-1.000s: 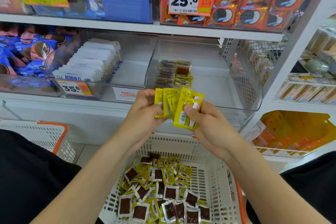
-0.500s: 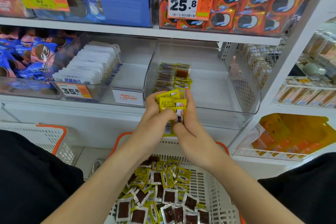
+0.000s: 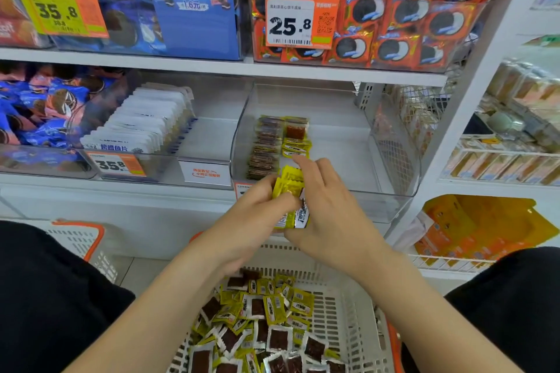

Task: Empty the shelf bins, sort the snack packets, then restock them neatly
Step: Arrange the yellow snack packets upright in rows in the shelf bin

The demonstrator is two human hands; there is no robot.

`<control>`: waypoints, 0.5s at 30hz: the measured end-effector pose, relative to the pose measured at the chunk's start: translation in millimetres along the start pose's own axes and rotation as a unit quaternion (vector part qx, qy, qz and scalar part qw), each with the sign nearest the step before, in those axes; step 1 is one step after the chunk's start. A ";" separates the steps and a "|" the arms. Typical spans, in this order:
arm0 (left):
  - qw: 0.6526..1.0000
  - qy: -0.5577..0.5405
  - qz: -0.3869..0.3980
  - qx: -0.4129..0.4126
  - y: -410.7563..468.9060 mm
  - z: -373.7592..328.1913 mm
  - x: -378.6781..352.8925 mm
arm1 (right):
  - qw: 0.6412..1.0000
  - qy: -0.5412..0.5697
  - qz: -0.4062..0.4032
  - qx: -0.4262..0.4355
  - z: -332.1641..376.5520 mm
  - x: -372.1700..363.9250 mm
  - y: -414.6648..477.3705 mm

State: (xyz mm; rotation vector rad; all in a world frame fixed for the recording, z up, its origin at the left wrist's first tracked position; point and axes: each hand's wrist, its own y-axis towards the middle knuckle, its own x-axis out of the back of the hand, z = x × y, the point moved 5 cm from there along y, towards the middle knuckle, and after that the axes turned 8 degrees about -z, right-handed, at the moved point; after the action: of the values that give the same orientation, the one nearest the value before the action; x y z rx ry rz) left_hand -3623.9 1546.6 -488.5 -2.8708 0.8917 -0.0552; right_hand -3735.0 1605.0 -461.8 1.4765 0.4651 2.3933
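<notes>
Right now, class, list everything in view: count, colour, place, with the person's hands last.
held packets: small stack, yellow, between both hands
clear bin: one, transparent, middle shelf, right
shelved packets: two short rows, brown and yellow, inside the clear bin
loose packets: many, yellow and brown, in the basket
basket: one, white, below the hands
white packets: one row, white, bin left of the clear bin
orange cookie packs: many, orange, top shelf, right
blue cookie packs: many, blue, middle shelf, far left
left hand: one, holds the held packets
right hand: one, holds the held packets
</notes>
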 end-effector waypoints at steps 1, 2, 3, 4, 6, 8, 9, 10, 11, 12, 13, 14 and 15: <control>1.000 -0.007 -0.006 0.001 1.4 -4.0 1.0 | 0.999 0.031 0.017 0.018 0.0 3.9 0.9; 1.000 -0.017 -0.017 0.002 2.7 -8.7 3.4 | 0.997 0.058 0.042 0.039 0.0 8.4 1.3; 0.999 -0.033 -0.025 0.010 4.5 -13.8 5.7 | 0.994 0.070 0.064 0.055 -1.4 13.8 2.0; 0.998 -0.052 -0.025 0.018 7.3 -18.7 7.1 | 0.993 0.063 0.077 0.069 -4.7 19.0 4.1; 0.996 -0.081 -0.001 0.029 13.4 -28.9 7.3 | 0.993 0.019 0.056 0.099 -10.5 26.3 11.9; 0.995 -0.091 0.017 0.033 21.7 -36.9 4.7 | 0.992 -0.016 0.019 0.125 -15.3 26.6 21.5; 0.995 -0.095 0.025 0.036 25.9 -40.7 3.1 | 0.991 -0.028 0.016 0.133 -18.6 25.8 25.6; 0.993 -0.100 0.038 0.041 30.9 -44.2 1.2 | 0.989 -0.043 0.021 0.143 -23.1 26.1 29.8; 0.991 -0.107 0.059 0.048 35.2 -48.8 -1.4 | 0.985 -0.059 0.027 0.157 -28.3 28.8 35.1; 0.988 -0.114 0.084 0.058 40.4 -53.0 -3.4 | 0.982 -0.073 0.027 0.172 -33.7 33.2 40.6; 0.985 -0.118 0.108 0.070 46.2 -57.7 -5.6 | 0.979 -0.085 0.022 0.186 -39.0 38.0 46.4; 0.981 -0.121 0.125 0.082 53.8 -60.9 -6.5 | 0.976 -0.093 0.016 0.196 -43.7 41.3 52.3; 0.980 -0.119 0.131 0.091 62.8 -62.2 -5.7 | 0.974 -0.092 0.011 0.205 -47.7 42.1 57.8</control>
State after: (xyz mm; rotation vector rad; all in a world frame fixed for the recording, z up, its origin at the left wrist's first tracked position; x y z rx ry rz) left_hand -3668.5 1491.3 -435.7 -2.5029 1.1393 0.2182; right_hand -3800.4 1564.0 -424.0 1.8582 0.9454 2.2378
